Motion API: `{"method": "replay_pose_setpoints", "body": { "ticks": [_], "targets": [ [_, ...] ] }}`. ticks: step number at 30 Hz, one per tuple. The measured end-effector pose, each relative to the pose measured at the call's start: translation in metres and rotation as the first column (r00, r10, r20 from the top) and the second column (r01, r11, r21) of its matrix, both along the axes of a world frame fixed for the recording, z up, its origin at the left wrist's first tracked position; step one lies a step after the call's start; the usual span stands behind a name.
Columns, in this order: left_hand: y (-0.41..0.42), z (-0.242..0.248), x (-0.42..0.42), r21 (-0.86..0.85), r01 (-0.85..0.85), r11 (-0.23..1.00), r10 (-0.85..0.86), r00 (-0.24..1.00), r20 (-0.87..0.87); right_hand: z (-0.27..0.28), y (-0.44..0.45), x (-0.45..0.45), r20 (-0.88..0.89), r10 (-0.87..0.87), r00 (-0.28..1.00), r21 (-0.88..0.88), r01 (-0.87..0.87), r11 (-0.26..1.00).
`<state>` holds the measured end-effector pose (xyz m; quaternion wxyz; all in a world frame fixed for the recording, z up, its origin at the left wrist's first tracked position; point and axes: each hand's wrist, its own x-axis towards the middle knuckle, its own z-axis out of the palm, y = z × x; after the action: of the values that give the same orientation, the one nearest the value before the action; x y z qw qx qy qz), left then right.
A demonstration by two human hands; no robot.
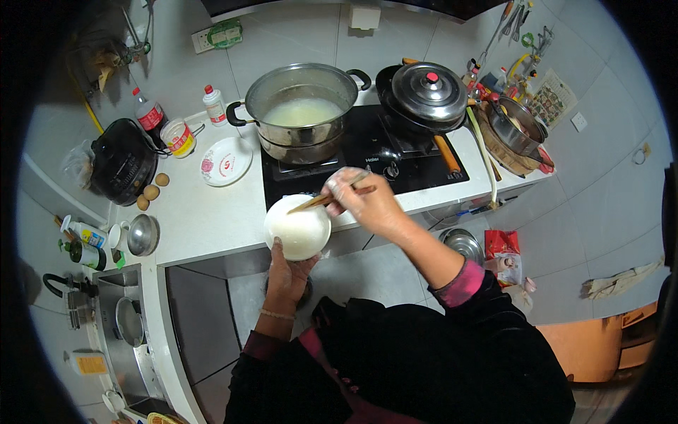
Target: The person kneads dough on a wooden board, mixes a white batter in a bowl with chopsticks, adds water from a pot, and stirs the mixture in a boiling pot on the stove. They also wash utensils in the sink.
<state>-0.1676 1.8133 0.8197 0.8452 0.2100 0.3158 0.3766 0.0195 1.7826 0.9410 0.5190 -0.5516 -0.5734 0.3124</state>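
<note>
My left hand (288, 273) holds a white bowl (312, 245) from below, its thumb on the near rim. Pale whitish contents fill the inside of the bowl. Wooden chopsticks (318, 202) are gripped in my right hand (356, 197), their tips dipping into the bowl. White residue coats the fingers of the right hand. Just beyond the bowl, a large two-handled steel pot (299, 135) stands uncovered on the black gas hob (365, 169). Cloudy pale liquid (302, 112) shows inside that pot.
A wok with a steel lid (424, 98) occupies the right burner, its wooden handle jutting forward. Left of the hob are a patterned plate (226, 161), several eggs (151, 192) and a black rice cooker (124, 161). A leek-like stalk (484, 153) overhangs the counter's front edge.
</note>
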Motion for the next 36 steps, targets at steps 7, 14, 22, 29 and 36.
{"method": "replay_pose_setpoints", "body": {
  "ticks": [7, 14, 22, 29, 36],
  "targets": [
    [0.013, 0.000, -0.033, 0.050, -0.061, 0.997, 0.057, 0.996, 0.075, -0.002, 0.020, -0.006, -0.065, -0.042, 0.997, -0.205, 0.028, 0.978],
    [0.035, -0.007, -0.053, 0.183, -0.164, 0.969, 0.174, 0.984, -0.042, 0.009, 0.034, -0.045, -0.219, 0.165, 0.962, -0.173, -0.205, 0.963],
    [0.048, -0.004, -0.061, 0.288, -0.326, 0.900, 0.353, 0.934, -0.049, 0.009, 0.039, -0.058, -0.261, 0.123, 0.958, -0.191, -0.176, 0.966],
    [0.053, -0.017, -0.067, 0.195, -0.325, 0.925, 0.323, 0.945, 0.043, -0.002, 0.050, -0.062, -0.011, 0.057, 0.998, -0.115, -0.058, 0.992],
    [0.061, -0.020, -0.074, 0.179, -0.344, 0.922, 0.339, 0.939, 0.060, 0.011, 0.040, -0.075, -0.146, 0.296, 0.944, -0.178, -0.319, 0.931]
  ]
}}
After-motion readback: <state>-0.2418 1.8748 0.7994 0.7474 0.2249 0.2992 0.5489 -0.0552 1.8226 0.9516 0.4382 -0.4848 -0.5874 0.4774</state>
